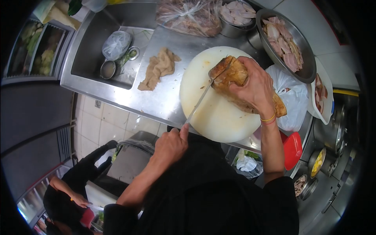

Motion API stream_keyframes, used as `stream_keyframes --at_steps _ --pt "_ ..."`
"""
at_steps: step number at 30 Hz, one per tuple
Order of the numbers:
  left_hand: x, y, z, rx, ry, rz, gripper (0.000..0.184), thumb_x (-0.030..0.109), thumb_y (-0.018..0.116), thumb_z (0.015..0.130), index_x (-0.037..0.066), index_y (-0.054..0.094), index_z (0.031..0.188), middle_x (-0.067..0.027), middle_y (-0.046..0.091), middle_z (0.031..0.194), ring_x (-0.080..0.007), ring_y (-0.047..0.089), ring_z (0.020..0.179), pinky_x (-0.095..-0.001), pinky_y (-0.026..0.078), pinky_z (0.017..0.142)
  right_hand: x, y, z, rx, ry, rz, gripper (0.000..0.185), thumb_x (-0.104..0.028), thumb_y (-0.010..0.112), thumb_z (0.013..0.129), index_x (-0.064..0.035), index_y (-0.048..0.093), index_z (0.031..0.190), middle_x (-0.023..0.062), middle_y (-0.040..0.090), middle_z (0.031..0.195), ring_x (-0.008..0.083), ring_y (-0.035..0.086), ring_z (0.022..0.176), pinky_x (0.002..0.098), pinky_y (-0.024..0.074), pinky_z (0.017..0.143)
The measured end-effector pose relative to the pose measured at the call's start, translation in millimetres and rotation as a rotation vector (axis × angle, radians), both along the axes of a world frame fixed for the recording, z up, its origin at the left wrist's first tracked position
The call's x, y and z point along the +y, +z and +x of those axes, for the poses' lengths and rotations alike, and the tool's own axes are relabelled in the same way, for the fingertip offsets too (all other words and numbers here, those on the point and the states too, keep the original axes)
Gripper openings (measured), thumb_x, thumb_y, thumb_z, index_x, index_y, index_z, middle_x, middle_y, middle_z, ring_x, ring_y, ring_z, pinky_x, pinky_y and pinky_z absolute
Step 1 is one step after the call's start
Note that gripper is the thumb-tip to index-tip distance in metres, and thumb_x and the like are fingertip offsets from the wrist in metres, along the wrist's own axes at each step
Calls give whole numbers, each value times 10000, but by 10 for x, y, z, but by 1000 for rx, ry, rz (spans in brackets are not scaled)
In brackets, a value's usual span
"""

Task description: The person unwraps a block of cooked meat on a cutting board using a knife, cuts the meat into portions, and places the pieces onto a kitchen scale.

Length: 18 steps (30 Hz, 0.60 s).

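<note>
The left hand [171, 145] is closed in a fist round the handle of a knife [200, 102], thumb laid forward along it, and the narrow, dull-grey blade runs up to a dark slit near one end of a browned block of food [231, 78]. That block, which looks like meat, is long and lumpy, its crust golden and scorched darker at the tip; it lies slantwise on a thick, round, cream-white cutting board [219, 125]. The right hand [256, 84] is part open and arched over it, fingers and thumb gripping its sides, thin bands round the wrist. Just beside the board I can see a crinkled, cloudy plastic bag [291, 94], with a smooth red container [291, 150] at the counter's edge. Left of the board, a rumpled tan cloth [160, 69] sits on the shiny steel counter [166, 103]. Farther over, the square-cornered sink [88, 51] holds a puffy tied bag [116, 45] and a small round metal cup [107, 69]. Along the back are a clear, knotted sack of reddish meat [188, 19] and a wide steel bowl [309, 64] of floppy pink-and-pale slices.
</note>
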<state>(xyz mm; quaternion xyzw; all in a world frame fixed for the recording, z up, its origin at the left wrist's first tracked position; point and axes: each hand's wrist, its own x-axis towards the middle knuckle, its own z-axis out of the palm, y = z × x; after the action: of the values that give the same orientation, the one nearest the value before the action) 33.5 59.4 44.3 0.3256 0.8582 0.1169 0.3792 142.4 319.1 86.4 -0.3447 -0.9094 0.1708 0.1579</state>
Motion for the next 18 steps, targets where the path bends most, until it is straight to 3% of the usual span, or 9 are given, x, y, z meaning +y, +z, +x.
stream_keyframes --at_steps 5,8,14,18 --pt "101 -12 -18 -4 -13 31 704 504 360 1066 -79 677 834 -381 656 842 -552 650 842 -581 530 813 45 -7 -8 -11 1 28 580 -254 750 641 -47 644 1172 140 687 1109 376 668 992 454 535 850" --pt "21 -262 -7 36 -85 68 706 494 360 1068 -86 677 822 -384 654 842 -558 647 844 -586 528 813 52 -34 11 -17 4 29 590 -265 753 638 -49 642 1176 139 689 1121 374 669 998 453 536 851" --pt "179 273 -117 -67 -20 -78 688 476 368 1068 -83 682 820 -365 651 791 -544 649 819 -581 536 793 22 10 -1 -40 -4 4 600 -267 753 640 -53 633 1188 140 690 1119 370 672 991 455 536 846" --pt "326 -172 -64 2 -73 122 690 475 370 1070 -78 678 797 -365 638 772 -556 635 813 -590 524 795 -27 25 -14 -29 -14 1 576 -253 748 649 -64 634 1181 136 690 1096 371 673 980 463 535 833"
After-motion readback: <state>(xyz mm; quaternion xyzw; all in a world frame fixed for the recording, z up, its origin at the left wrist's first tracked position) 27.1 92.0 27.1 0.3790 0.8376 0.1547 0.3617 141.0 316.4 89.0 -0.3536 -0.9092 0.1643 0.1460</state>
